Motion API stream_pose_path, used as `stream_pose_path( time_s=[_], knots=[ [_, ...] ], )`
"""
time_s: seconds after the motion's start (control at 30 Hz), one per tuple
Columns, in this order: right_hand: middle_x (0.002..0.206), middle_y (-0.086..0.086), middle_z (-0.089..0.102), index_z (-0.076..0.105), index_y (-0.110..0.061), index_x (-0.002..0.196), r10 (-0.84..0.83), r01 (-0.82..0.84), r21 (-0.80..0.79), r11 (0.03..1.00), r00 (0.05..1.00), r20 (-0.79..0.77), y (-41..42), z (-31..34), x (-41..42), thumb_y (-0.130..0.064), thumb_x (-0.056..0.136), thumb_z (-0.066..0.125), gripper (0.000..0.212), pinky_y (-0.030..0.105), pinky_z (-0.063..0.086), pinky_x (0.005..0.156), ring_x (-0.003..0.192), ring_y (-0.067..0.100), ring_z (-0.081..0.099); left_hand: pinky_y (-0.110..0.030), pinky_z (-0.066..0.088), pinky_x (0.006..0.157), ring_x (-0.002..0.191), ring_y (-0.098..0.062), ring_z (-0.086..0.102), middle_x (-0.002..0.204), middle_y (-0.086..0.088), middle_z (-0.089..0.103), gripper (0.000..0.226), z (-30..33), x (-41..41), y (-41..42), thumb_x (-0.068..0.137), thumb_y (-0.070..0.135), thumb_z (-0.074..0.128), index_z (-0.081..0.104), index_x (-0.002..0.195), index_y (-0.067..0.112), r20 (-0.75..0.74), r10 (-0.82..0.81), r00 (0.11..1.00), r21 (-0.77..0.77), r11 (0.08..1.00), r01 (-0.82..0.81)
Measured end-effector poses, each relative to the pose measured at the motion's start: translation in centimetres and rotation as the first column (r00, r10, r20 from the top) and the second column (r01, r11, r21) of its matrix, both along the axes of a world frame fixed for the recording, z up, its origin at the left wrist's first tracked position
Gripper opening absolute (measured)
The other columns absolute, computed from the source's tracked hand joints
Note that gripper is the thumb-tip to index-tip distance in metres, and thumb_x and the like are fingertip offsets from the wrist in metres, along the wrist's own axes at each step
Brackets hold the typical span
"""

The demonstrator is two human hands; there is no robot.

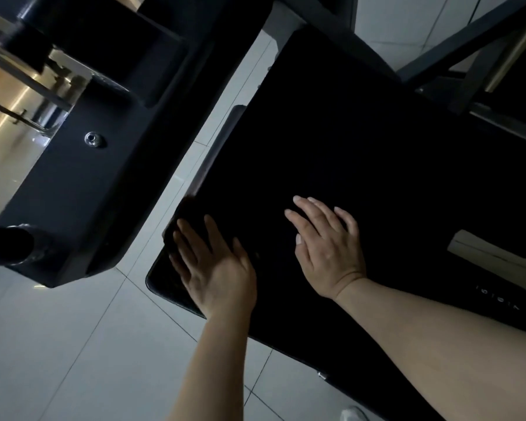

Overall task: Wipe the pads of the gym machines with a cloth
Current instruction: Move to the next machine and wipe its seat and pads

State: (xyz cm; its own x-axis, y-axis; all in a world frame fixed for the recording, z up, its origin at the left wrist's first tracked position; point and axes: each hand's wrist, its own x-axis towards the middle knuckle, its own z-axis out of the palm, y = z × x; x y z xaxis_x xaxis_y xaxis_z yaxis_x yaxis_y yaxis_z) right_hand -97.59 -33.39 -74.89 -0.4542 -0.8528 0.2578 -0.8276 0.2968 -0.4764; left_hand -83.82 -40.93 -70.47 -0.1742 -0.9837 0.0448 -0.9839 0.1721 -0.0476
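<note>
My left hand [216, 265] lies flat w/ straight fingers on the dark cloth [186, 220], at the pad's [346, 147] left edge; right hand [328, 244] flat & open on the pad, holding nothing; cloth looks soft & light, prob slides easy, so I press w/ my palm.

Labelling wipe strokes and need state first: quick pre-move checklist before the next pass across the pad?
1. Dark cloth under left hand: ok, flat fingers press it down.
2. Cloth on large black machine pad: ok, at the pad's left edge, partly overhanging it.
3. Right hand out of the wipe path: not ok, it rests flat on the pad beside the cloth.
4. Pad surface free of other items: cannot tell, too dark.
5. Clearance to the dark grey machine frame at left: ok, pale tiled floor shows between them.
</note>
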Motion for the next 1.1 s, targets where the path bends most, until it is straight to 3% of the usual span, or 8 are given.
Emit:
stream_pose_path(
  time_s=[0.13,0.23,0.3,0.43,0.67,0.9,0.97,1.1],
  knots=[
    [0.146,-0.003,0.043,0.053,-0.023,0.131,-0.003,0.003,-0.003,1.000,1.000,0.001,0.0,0.0,0.1,-0.025,0.089,0.037,0.045,0.042,0.024,0.108,0.135,0.015,0.037,-0.045,-0.012,0.114,0.145,-0.031,-0.008,0.158,-0.017,-0.009,0.065,-0.3,0.9,3.7,0.093,0.044,0.015,0.004,0.152,0.021,0.047,0.115,0.992,0.099,0.988,-0.119],
    [0.146,-0.003,0.043,0.053,-0.023,0.131,-0.007,0.007,-0.002,1.000,1.000,-0.008,0.0,0.0,0.1,-0.025,0.089,0.037,0.046,0.042,0.024,0.108,0.135,0.015,0.037,-0.049,-0.011,0.114,0.145,-0.035,-0.007,0.158,-0.018,-0.010,0.066,0.4,0.4,2.8,0.092,0.048,0.009,0.001,0.152,0.024,0.116,0.061,0.991,0.103,0.992,-0.073],
    [0.146,-0.003,0.043,0.053,-0.023,0.131,-0.010,0.010,0.003,1.000,1.000,-0.018,0.0,0.0,0.1,-0.026,0.089,0.038,0.045,0.042,0.025,0.107,0.135,0.015,0.037,-0.053,-0.001,0.115,0.145,-0.035,0.003,0.158,-0.017,0.001,0.062,1.2,-0.8,-0.6,0.094,0.049,0.015,0.008,0.152,0.028,0.104,0.046,0.994,0.065,0.996,-0.053],
    [0.146,-0.003,0.043,0.052,-0.024,0.131,0.004,-0.003,0.012,1.000,0.999,-0.038,-0.1,-0.1,-0.1,-0.028,0.090,0.038,0.044,0.042,0.026,0.107,0.135,0.015,0.037,-0.048,0.025,0.108,0.128,-0.033,0.041,0.141,-0.011,0.045,0.049,3.2,-3.3,-7.3,0.097,0.040,0.030,0.032,0.144,0.026,-0.035,0.040,0.999,0.036,0.999,-0.039],
    [0.146,-0.003,0.043,0.052,-0.024,0.131,-0.003,0.004,0.014,1.000,0.999,-0.044,-0.2,-0.1,-0.1,-0.029,0.089,0.038,0.044,0.041,0.022,0.106,0.134,0.015,0.037,-0.048,0.004,0.118,0.145,-0.034,0.006,0.158,-0.017,0.011,0.057,0.9,-0.7,-1.9,0.096,0.039,0.033,0.024,0.150,0.022,-0.106,0.148,0.983,-0.022,0.988,-0.151],
    [0.148,-0.002,0.040,0.049,-0.024,0.134,0.007,-0.006,0.017,1.000,0.999,-0.047,-0.1,-0.3,0.0,-0.029,0.092,0.034,0.045,0.043,0.023,0.106,0.135,0.016,0.036,-0.049,-0.010,0.115,0.145,-0.034,-0.013,0.157,-0.017,-0.015,0.063,0.3,-0.9,2.4,0.097,0.042,0.026,0.002,0.153,0.025,-0.066,0.275,0.959,0.087,0.959,-0.269],
    [0.147,-0.001,0.041,0.049,-0.022,0.133,0.006,-0.007,-0.008,1.000,0.999,-0.046,-0.1,-0.3,0.0,-0.029,0.091,0.034,0.045,0.044,0.024,0.105,0.135,0.017,0.036,-0.052,-0.006,0.116,0.145,-0.033,-0.007,0.158,-0.016,-0.009,0.061,0.8,-0.5,0.3,0.097,0.045,0.026,0.005,0.152,0.029,-0.043,0.250,0.967,0.071,0.967,-0.247],
    [0.146,0.000,0.043,0.050,-0.021,0.132,0.016,-0.019,-0.045,0.999,0.998,-0.057,-0.1,-0.4,-0.1,-0.028,0.090,0.036,0.044,0.044,0.023,0.105,0.134,0.018,0.037,-0.053,0.008,0.115,0.142,-0.029,0.017,0.153,-0.006,0.028,0.050,2.2,0.4,-4.5,0.097,0.046,0.028,0.029,0.145,0.033,-0.124,0.299,0.946,0.010,0.954,-0.300]
  ],
)
